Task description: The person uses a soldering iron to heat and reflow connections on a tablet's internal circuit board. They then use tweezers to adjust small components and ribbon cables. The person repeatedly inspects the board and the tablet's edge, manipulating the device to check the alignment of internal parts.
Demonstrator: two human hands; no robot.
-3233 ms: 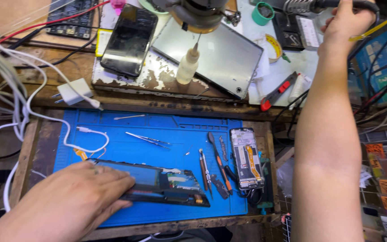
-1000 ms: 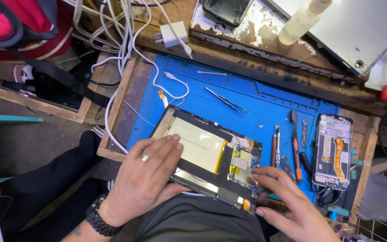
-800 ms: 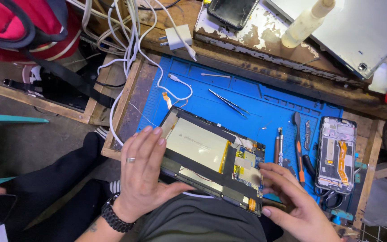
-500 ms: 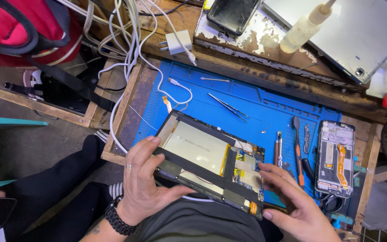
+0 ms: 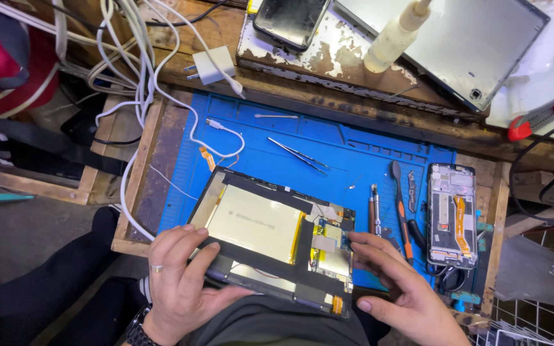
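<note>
Worn wooden bench (image 5: 328, 106) — blue mat (image 5: 354, 144), white charger (image 5: 211, 64), dark phone (image 5: 290, 20) directly on it

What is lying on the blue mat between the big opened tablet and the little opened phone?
In the head view, a metal-tipped screwdriver and an orange-handled prying tool lie between the opened tablet and the opened phone.
</note>
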